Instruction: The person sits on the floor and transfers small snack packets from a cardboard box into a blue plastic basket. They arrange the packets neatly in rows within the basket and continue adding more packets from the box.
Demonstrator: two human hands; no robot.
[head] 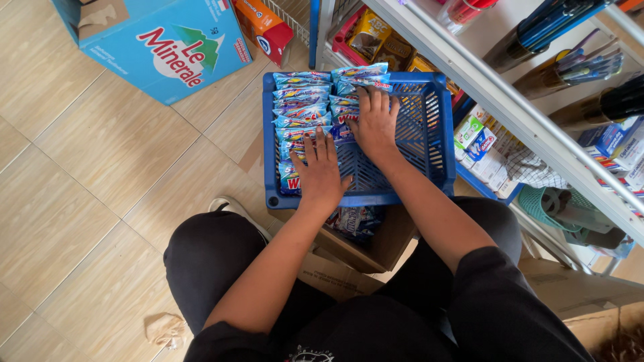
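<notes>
**Both hands flat on sachets in a blue crate**

The left hand presses palm-down on the left row of blue sachets; the right hand lies on the next row. The blue plastic crate rests on an open cardboard box beside a white shelf rack.

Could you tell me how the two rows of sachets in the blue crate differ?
The left row of sachets runs nearly the crate's full length; the right row of sachets stops about halfway. The left hand rests on the left row's near end, the right hand on the right row's. Both rows hold overlapping, mostly blue packets in the blue crate.
</notes>
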